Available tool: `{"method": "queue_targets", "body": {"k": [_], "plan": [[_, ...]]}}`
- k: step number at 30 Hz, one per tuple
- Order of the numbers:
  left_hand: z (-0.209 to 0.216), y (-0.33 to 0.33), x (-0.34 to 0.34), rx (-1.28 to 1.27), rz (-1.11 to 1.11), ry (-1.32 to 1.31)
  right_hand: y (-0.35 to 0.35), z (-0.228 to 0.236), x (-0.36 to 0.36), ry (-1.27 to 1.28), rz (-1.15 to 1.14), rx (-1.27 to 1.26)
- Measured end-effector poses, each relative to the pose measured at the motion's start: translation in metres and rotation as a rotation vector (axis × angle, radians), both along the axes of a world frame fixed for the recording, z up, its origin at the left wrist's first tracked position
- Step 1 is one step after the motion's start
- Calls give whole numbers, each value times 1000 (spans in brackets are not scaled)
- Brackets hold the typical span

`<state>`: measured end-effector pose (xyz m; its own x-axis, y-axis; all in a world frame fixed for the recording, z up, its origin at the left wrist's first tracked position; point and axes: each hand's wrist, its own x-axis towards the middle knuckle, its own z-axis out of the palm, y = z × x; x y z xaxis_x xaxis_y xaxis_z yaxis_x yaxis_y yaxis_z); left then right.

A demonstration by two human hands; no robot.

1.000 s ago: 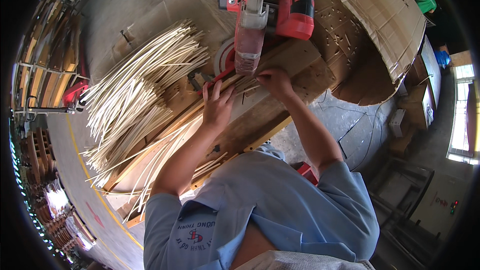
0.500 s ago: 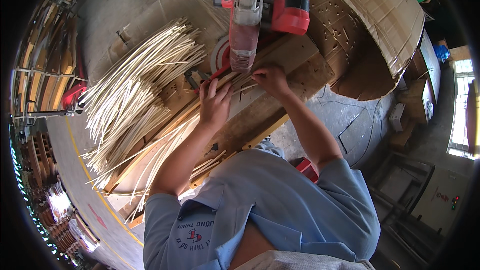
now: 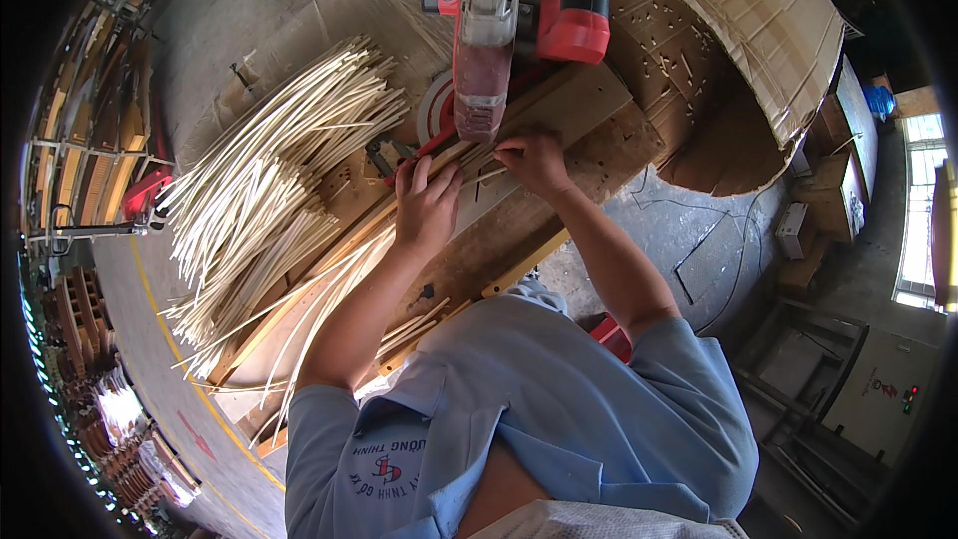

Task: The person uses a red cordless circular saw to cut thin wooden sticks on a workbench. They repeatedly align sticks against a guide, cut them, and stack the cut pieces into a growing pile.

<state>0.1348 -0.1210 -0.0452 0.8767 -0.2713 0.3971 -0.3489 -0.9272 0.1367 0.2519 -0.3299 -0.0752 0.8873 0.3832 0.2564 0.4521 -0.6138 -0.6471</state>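
Note:
A red and black mitre saw (image 3: 484, 70) stands on the wooden bench, its blade guard lowered close to my fingers. Below the guard, my left hand (image 3: 427, 212) curls its fingers over a bunch of thin pale rods (image 3: 334, 274) that trail down to the lower left. To the right of the guard, my right hand (image 3: 537, 162) pinches the short ends of the rods against a flat board (image 3: 584, 105). How many rods are in each grip is hidden by the fingers. A big pile of loose pale rods (image 3: 269, 180) lies left of the saw.
A large cardboard sheet (image 3: 738, 30) curves up at the right behind the saw, with small offcuts on its inner side. A long wooden strip (image 3: 299, 299) runs along the bench. Racks of wooden parts (image 3: 95, 140) stand far left, and cables lie on the floor (image 3: 689, 240) at the right.

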Motion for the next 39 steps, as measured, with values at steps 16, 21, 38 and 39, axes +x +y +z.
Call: {"method": "queue_targets", "body": {"k": [16, 21, 38, 39], "plan": [[-5, 2, 0, 50, -4, -6, -2, -4, -5, -34, 25, 47], [-8, 5, 0, 41, -5, -12, -6, 3, -5, 78, 71, 118], [-6, 5, -1, 62, 4, 48, 9, 16, 1, 256, -2, -123], [-6, 5, -2, 71, 5, 54, 9, 17, 3, 261, 10, -132]]}}
